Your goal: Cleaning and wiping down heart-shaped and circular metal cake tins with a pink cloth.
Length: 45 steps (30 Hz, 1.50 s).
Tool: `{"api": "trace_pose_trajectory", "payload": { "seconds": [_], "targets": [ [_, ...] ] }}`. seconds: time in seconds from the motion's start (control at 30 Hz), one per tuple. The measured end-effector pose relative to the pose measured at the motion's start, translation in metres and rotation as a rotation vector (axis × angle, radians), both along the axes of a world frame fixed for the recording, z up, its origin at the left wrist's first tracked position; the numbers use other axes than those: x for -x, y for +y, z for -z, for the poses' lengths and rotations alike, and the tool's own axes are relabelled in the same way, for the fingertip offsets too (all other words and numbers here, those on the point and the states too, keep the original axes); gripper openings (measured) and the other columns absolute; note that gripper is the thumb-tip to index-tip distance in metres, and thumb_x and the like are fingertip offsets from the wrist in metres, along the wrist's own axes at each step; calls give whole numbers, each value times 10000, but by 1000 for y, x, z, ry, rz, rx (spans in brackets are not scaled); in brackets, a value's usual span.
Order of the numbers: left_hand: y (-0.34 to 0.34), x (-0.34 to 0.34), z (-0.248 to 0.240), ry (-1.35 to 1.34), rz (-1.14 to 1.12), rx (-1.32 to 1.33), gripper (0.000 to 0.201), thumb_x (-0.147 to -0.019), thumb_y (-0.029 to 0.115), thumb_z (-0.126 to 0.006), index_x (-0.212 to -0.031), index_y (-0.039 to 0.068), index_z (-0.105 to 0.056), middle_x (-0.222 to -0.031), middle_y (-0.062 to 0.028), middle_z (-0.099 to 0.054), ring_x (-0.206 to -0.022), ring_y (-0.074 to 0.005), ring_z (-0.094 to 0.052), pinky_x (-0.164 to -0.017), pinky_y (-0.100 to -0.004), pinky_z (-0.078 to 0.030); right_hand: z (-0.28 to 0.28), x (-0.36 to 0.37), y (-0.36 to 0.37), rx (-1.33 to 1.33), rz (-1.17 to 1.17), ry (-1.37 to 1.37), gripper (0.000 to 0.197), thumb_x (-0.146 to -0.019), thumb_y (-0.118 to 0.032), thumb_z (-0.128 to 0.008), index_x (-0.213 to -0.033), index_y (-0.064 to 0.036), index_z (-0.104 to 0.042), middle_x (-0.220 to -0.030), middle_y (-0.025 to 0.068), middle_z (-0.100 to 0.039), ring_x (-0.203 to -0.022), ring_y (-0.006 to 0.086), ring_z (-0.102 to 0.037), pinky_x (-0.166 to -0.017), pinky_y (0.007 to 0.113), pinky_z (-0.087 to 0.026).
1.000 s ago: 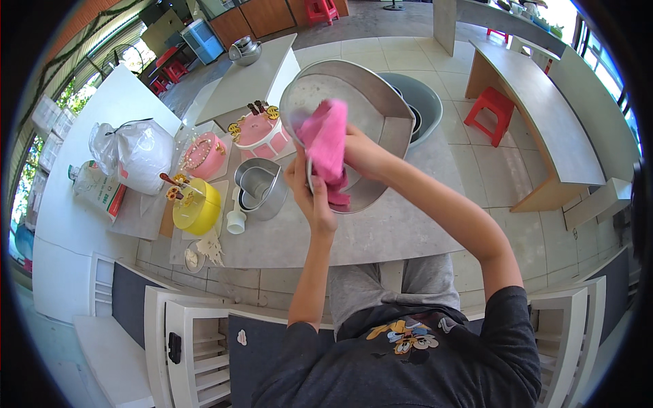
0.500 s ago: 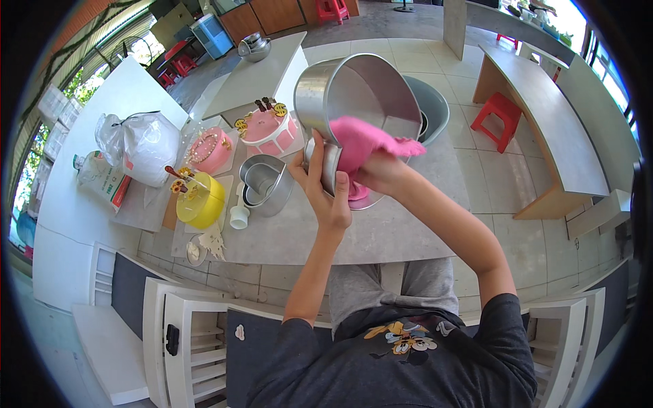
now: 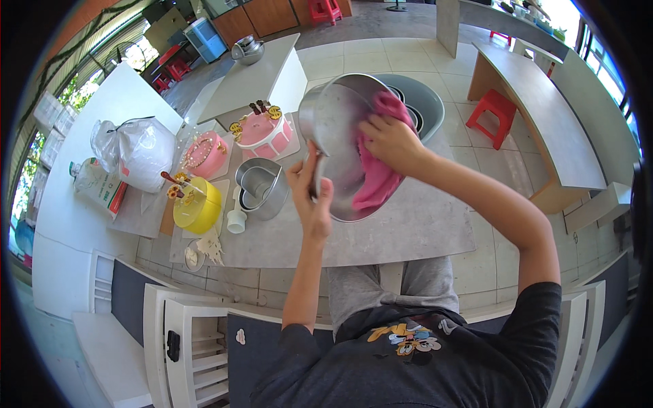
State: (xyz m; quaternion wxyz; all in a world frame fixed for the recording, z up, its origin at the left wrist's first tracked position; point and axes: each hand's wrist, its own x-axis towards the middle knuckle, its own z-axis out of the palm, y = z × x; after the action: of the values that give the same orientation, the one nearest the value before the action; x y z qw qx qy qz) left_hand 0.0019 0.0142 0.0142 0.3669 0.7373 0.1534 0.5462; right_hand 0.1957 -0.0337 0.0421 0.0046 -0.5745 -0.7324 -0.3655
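Observation:
A large metal cake pan (image 3: 337,132), which looks heart-shaped, is tilted above the table with its open side facing me. My left hand (image 3: 314,211) grips its lower left rim, thumb on one side and fingers on the other. Bunched in my right hand (image 3: 394,144) is a pink cloth (image 3: 374,180), pressed against the right part of the pan's inside. The cloth hangs down along the pan's wall, partly smeared by motion. Left of the pan, nested metal heart-shaped pans (image 3: 271,197) rest on the table beside a small white cup (image 3: 236,221).
Behind the pan stands a grey basin (image 3: 436,102) with dark-rimmed round tins inside. To the left are a yellow cake (image 3: 197,212), two pink cakes (image 3: 265,139) and a small dish of cream (image 3: 193,257). Bulky plastic bags (image 3: 146,153) sit farther left on the table (image 3: 408,238).
My right hand and the cloth have moved from the pan's near left rim up and right into its inside. The pan has turned and dropped a little, its inside now facing me more.

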Motion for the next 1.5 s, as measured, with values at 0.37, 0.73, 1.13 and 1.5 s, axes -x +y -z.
{"api": "trace_pose_trajectory", "payload": {
  "seconds": [0.37, 0.73, 1.13, 1.5],
  "targets": [
    [10, 8, 7, -151, 81, 170, 516, -905, 360, -409, -1264, -10, -432, -1126, -107, -521, -1012, -169, -442, -905, -286, -296, 4, 39, -6, -192, 215, 194, 338, -708, -164, -557, -1035, -89, -512, -1113, 129, -506, -1027, 211, -486, -775, 297, -434],
    [-4, -12, 30, -245, 39, 258, 570, -908, 410, -381, -1277, -25, -403, -1090, -132, -478, -1038, -189, -406, -903, -301, -304, 0, 66, 43, -224, -566, 2321, 355, -727, -22, -510, -1079, 11, -478, -970, 75, -558, -875, 139, -552, -715, 264, -473],
    [2, 9, 20, 4, -97, -108, 640, -860, 491, -433, -1281, 10, -418, -1111, -134, -441, -1056, -205, -401, -907, -321, -309, 7, 48, 5, 481, 159, 495, 211, -643, -150, -646, -846, -92, -641, -942, 106, -574, -816, 255, -589, -631, 348, -489],
    [16, 15, 31, -286, 144, 354, 583, -884, 423, -422, -1260, -22, -430, -1118, -137, -484, -1040, -197, -416, -923, -314, -292, 21, 63, 3, 202, -244, 582, 350, -652, -216, -622, -974, -83, -589, -1045, 143, -479, -879, 275, -558, -621, 366, -494]
  ]
}}
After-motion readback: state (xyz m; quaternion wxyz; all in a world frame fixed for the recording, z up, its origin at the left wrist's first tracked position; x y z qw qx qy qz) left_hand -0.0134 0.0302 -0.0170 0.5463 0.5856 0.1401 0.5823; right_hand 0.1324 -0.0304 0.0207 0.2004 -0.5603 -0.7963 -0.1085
